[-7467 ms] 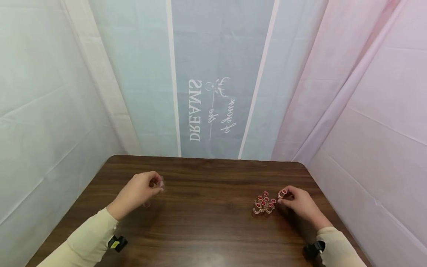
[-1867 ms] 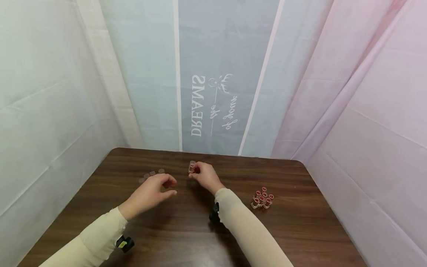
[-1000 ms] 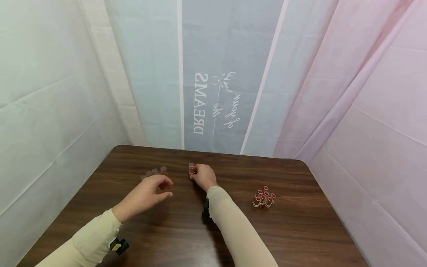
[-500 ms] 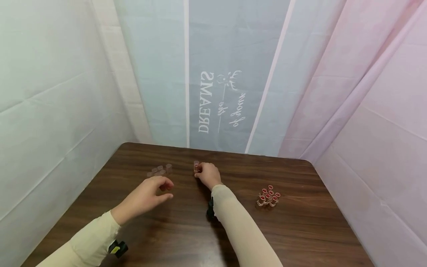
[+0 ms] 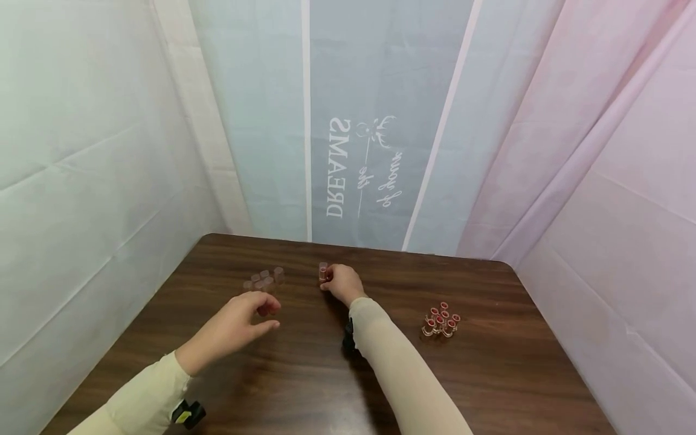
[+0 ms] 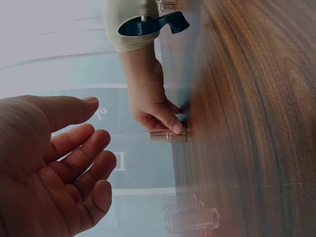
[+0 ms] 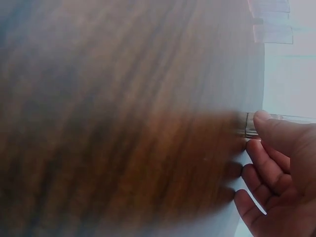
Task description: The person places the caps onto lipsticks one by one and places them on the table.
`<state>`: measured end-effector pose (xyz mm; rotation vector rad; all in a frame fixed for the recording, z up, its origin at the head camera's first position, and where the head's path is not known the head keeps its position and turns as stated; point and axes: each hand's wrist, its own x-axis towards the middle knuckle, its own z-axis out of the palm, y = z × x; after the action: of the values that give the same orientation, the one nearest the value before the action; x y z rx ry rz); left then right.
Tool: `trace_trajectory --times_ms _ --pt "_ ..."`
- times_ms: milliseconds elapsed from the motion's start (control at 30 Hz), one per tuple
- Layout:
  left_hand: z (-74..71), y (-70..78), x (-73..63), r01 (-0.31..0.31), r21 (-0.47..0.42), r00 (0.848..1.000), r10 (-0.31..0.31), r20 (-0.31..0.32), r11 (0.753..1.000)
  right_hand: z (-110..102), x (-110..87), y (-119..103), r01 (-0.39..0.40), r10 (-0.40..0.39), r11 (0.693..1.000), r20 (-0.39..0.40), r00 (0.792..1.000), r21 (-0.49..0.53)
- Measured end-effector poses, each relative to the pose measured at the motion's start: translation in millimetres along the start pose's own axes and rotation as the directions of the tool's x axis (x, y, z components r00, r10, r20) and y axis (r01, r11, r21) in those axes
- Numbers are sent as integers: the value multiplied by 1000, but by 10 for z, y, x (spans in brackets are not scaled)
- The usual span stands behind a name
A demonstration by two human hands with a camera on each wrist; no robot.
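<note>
My right hand pinches an upright lipstick with a clear cap over it, toward the back middle of the table. In the right wrist view, the thumb lies against the metallic base of the lipstick, which meets the tabletop. My left hand hovers with fingers loosely bent and nothing in them, in front of several clear caps. The left wrist view shows the caps standing on the wood beyond that hand. Off to the right, several uncapped lipsticks with red tops and rose-gold bases stand in a cluster.
The dark wooden table ends at a rounded back edge. Behind it hangs a blue-grey curtain with white lettering, and pale cloth encloses both sides. Each wrist wears a black camera.
Earlier, the left hand held a clear cap and the right held an uncapped lipstick by the cluster. The right hand has since come to the middle with the capped lipstick. Lately both barely move.
</note>
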<state>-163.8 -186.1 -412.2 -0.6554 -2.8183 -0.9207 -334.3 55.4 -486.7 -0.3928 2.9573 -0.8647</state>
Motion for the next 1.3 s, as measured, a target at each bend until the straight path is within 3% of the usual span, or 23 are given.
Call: trace_trajectory --times_ms 600,767,1167,1300 --pt "8 -69 -167 34 8 999 -34 5 999 -173 97 21 26 -26 1000 42 999 6" --pt "-53 -145 -187 57 26 998 -58 4 998 -180 106 5 26 -27 1000 69 997 11" --pt "-148 -440 18 130 55 990 -127 -53 990 -207 -17 -23 45 -54 998 187 981 52" --pt "-166 -532 114 158 101 986 -151 -69 982 -355 -102 -61 68 -65 998 146 987 -13"
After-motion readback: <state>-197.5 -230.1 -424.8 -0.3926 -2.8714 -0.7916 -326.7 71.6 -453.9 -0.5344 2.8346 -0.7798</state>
